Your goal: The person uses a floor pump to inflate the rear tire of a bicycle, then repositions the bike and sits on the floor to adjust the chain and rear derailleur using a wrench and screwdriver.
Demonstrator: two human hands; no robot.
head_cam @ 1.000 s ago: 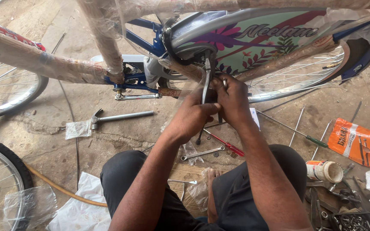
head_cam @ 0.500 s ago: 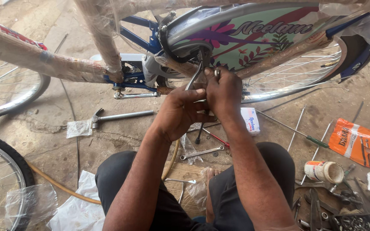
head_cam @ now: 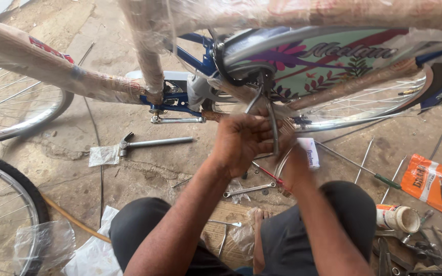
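Note:
A bicycle wrapped in brown paper and plastic film [head_cam: 67,76] stands in front of me, with a chrome rear mudguard [head_cam: 303,41] and a rear wheel [head_cam: 369,110]. A thin bent metal rod [head_cam: 271,115] hangs down from the mudguard's front end. My left hand [head_cam: 239,140] is closed around this rod just below the mudguard. My right hand [head_cam: 291,161] is blurred. It sits right beside and slightly below the left hand, closed against the rod's lower end. Its fingers are partly hidden by the left hand.
On the concrete floor lie a hammer [head_cam: 152,143], a spanner [head_cam: 249,190], a green-handled screwdriver [head_cam: 382,180], loose spokes, an orange packet [head_cam: 433,184] and an open tin [head_cam: 397,219]. The front wheel [head_cam: 11,115] is at the left, another tyred wheel [head_cam: 1,204] at the lower left.
Both hands have shifted slightly down the rod. My right hand has dropped below the left and is blurred with motion. The view has tilted a little.

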